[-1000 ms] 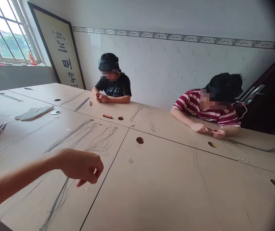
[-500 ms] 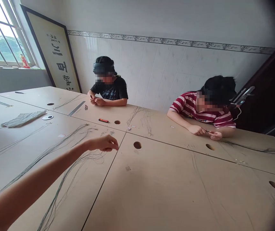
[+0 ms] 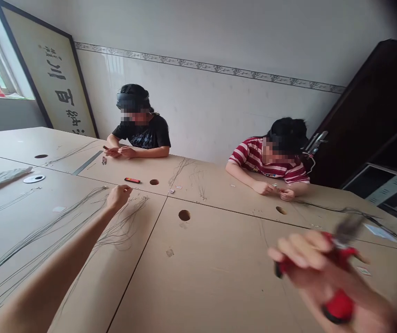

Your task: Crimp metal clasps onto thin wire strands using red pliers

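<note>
My left hand [image 3: 119, 198] reaches out over the left part of the table, its fingers curled together in a pinch. Whatever may be between the fingertips is too small to make out. Small metal bits [image 3: 143, 198] and the ends of thin grey wires [image 3: 115, 233] lie beside it. Just past the fingers is a utility knife with a black and red body [image 3: 132, 180]. At the lower right, my right hand [image 3: 318, 268], blurred, is wrapped round red-handled pliers [image 3: 339, 305]; their metal jaws point up and away, above the table.
Two people sit across the table [image 3: 212, 263]; one holds a small dark item, the other's hands meet at a small piece. Round holes [image 3: 184, 215] pierce the tabletop. A steel ruler [image 3: 87, 163], a white disc [image 3: 34, 178] and more wire bundles [image 3: 42, 231] lie leftward.
The view has swung to the right. My left hand has drawn back toward the left, nearer the knife. My right hand has come into view holding the pliers.
</note>
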Motion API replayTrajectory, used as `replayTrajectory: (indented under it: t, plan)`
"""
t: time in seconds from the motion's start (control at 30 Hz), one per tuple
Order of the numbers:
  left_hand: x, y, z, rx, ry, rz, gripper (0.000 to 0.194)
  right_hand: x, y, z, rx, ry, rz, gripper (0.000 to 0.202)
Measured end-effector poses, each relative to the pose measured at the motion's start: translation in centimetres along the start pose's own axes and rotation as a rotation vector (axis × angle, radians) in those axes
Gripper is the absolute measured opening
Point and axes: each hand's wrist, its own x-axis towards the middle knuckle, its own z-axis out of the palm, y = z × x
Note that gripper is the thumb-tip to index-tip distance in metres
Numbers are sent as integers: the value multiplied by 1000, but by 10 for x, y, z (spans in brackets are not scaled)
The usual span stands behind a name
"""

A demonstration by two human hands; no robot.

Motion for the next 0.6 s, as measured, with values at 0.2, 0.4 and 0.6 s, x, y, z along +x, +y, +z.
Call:
replayTrajectory:
  t: [0.2,0.4,0.6]
  plan:
    - [-18,8,-6,35,102,143,13,24,31,43,-269,-56,148,28]
    - [-61,69,-15,-76,189,461,17,25,38,44,-346,-77,144,29]
    - [-144,156,-38,-313,-112,756,29,34,35,51,-333,-126,112,27]
